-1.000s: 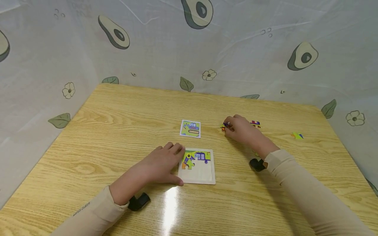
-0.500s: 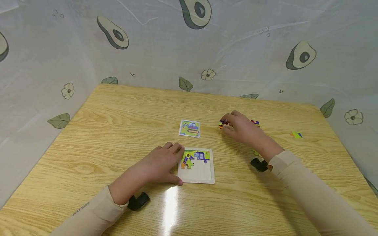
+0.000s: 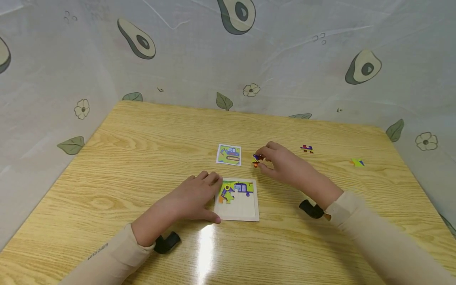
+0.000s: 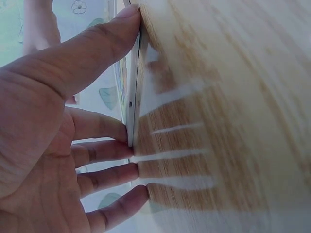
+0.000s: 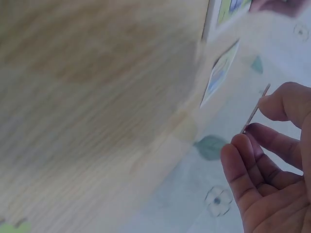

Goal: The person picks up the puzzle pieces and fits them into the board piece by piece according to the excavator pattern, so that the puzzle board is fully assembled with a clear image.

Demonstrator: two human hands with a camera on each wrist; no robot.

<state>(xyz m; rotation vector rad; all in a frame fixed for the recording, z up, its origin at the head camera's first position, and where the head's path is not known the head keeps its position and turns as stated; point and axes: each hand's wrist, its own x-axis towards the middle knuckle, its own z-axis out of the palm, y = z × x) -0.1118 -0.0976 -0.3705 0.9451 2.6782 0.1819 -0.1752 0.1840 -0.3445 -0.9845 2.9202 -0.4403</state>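
Note:
In the head view my left hand (image 3: pixel 197 198) lies along the left side of a white puzzle tray (image 3: pixel 238 218). Its thumb touches the near left corner and the extended fingers rest by the far left corner; the left wrist view shows the tray's edge (image 4: pixel 132 97) between them. Joined pieces (image 3: pixel 227 192) with part of a digger picture fill the tray's upper part. Above the table, my right hand (image 3: pixel 285 164) pinches a dark puzzle piece (image 3: pixel 256 160) between thumb and fingers. The right wrist view catches that piece edge-on (image 5: pixel 255 109).
A small picture card (image 3: pixel 228 154) of the digger lies behind the tray. To the right are a purple and red puzzle piece (image 3: pixel 307 149) and a green and blue one (image 3: pixel 358 162). A printed cloth (image 3: pixel 192 59) hangs behind the wooden table (image 3: pixel 149 134).
My right hand has lifted the puzzle piece and carried it left and nearer to the tray, uncovering the purple and red piece. The left hand stays at the tray's side.

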